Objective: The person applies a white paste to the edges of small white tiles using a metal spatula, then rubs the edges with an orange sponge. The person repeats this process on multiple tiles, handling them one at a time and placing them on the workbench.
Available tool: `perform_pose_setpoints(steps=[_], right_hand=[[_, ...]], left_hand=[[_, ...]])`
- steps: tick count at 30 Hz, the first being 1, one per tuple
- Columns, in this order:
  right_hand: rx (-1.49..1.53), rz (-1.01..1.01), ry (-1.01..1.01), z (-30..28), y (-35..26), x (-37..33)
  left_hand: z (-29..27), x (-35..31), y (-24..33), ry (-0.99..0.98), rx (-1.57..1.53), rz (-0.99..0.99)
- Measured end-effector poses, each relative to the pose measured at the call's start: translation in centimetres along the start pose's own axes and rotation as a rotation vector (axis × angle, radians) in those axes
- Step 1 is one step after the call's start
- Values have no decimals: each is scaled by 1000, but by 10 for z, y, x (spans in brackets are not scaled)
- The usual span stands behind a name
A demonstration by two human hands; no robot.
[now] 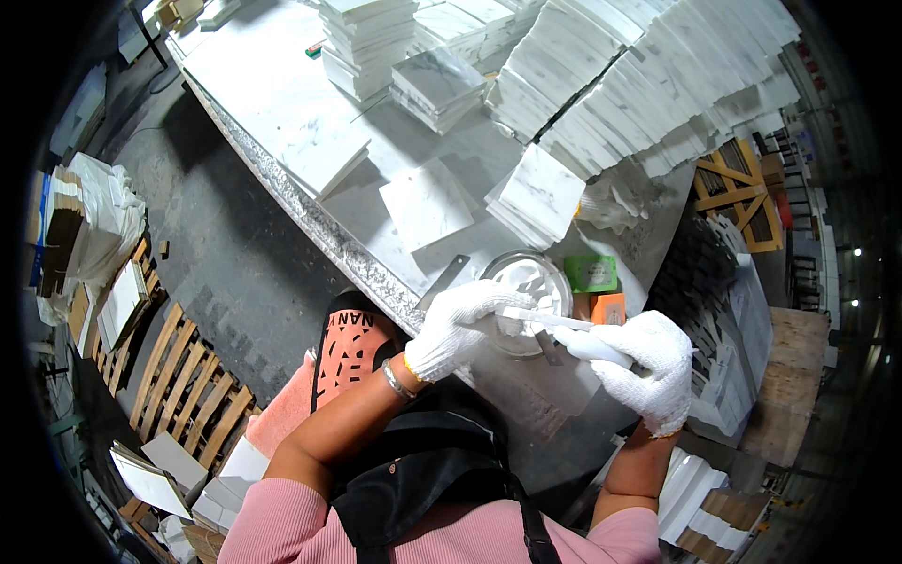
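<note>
My left hand (458,324), in a white knit glove, grips a thin white piece (543,318) seen edge-on, likely a marble tile. My right hand (650,365), gloved alike, is closed around a smooth white object shaped like a handle (598,348); its far end lies close to the thin piece, and whether they touch I cannot tell. Just beyond both hands, partly hidden by the thin piece, stands a round tin (564,279) with white paste inside. A grey metal blade (549,347) shows below the thin piece.
Beside the tin lie a green block (591,274), an orange block (608,308) and a flat metal scraper (443,281). Loose marble tiles (427,204) and tall tile stacks (601,85) cover much of the table (254,103). Wooden pallets (188,362) are on the floor at left.
</note>
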State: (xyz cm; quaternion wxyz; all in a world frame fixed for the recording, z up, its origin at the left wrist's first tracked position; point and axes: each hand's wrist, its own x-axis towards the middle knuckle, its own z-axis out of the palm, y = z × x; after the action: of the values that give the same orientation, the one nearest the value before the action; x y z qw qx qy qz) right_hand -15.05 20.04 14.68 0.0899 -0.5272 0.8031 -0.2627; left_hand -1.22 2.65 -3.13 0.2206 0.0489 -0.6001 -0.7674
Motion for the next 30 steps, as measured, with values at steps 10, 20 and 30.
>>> perform_pose_setpoints(steps=[10, 20, 30], right_hand=[[653, 324, 261, 30, 91, -27], [433, 344, 251, 91, 173, 25], [35, 352, 133, 99, 190, 64]], left_hand=[[-5, 0, 5, 17, 185, 38], [-5, -4, 1, 63, 112, -91], [-11, -4, -1, -56, 132, -66]])
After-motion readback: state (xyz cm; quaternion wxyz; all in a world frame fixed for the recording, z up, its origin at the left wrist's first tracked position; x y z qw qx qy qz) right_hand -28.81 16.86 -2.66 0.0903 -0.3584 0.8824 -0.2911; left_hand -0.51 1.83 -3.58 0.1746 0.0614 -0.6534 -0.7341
